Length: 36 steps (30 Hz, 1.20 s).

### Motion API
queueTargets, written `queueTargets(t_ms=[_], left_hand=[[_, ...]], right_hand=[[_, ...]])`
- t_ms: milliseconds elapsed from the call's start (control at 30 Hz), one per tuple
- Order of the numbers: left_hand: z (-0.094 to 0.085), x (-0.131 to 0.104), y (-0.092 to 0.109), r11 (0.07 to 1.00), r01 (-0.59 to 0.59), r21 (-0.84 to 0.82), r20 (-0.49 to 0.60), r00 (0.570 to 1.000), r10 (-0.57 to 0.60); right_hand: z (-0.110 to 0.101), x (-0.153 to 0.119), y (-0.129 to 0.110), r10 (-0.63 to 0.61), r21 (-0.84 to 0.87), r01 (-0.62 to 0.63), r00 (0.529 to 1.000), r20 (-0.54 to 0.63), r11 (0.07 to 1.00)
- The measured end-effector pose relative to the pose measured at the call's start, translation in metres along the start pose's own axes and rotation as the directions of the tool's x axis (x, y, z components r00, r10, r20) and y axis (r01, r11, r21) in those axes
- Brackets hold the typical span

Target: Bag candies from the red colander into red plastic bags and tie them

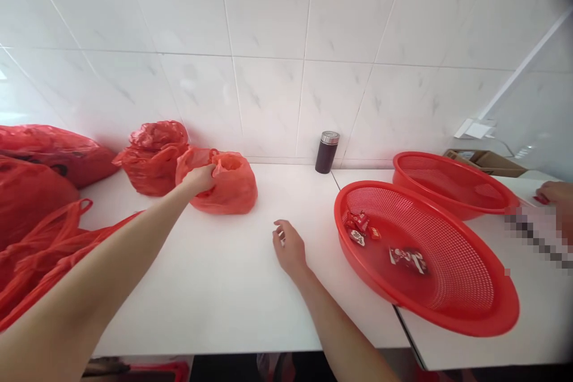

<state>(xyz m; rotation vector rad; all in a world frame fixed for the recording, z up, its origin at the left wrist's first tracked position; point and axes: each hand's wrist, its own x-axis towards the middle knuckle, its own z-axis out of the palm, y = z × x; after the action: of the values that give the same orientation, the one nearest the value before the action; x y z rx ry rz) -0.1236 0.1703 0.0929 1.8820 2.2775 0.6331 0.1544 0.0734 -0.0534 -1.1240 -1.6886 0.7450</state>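
- far left of the frame: a heap [31, 191] of full red plastic bags, with loose straps [58, 233] trailing beside the left forearm; they could snag a sleeve or a finger.
- left of centre, near the wall: a knotted bag [154, 158], close up against the bag in hand and probably crowding it on that side.
- just right of it, left of centre: the bag [235, 191], red, thin and rounded, upright on the white table [210, 286]. the left hand [199, 181] is closed around its gathered upper edge. it looks soft and a little slippery, bulging as if filled; the weight cannot be told. the bunched top seems the best hold, with a palm under the base in case the film stretches or tears.
- centre: the right hand [290, 248], fingers loosely curled, grasping nothing that shows.
- right of centre, by the wall: a dark flask [326, 155], upright, well apart from the bag.
- right: a wide red basket [465, 268] with a few wrapped packets [408, 259]; a second basket [452, 182] and a carton [496, 162] behind.
- right edge: another person's hand [559, 194], partly cut off.
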Motion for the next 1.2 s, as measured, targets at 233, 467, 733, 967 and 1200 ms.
queueTargets(t_ms=[233,467,733,967,1200], left_hand=[[0.023,-0.027,0.032,0.944,0.07,-0.322,0.184,0.983,-0.01],[-0.021,-0.018,0.052,0.588,0.054,-0.807,0.066,0.998,-0.002],[-0.038,-0.008,0.045,0.293,-0.013,-0.956,-0.068,0.982,-0.178],[-0.048,-0.011,0.047,0.443,-0.164,-0.881,-0.292,0.926,-0.238],[-0.02,-0.051,0.075,0.701,-0.238,-0.672,-0.197,0.97,0.141]], right_hand=[[0.045,0.004,-0.053,-0.501,-0.34,0.524,0.85,0.161,0.781],[0.051,0.06,-0.038,-0.279,-0.562,0.392,0.919,0.279,0.729],[0.037,0.109,-0.039,-0.14,-0.474,0.234,0.964,0.226,0.849],[0.029,0.118,-0.032,-0.14,-0.365,0.189,0.977,0.158,0.912],[0.02,0.098,-0.067,-0.092,0.378,0.052,0.992,0.09,0.925]])
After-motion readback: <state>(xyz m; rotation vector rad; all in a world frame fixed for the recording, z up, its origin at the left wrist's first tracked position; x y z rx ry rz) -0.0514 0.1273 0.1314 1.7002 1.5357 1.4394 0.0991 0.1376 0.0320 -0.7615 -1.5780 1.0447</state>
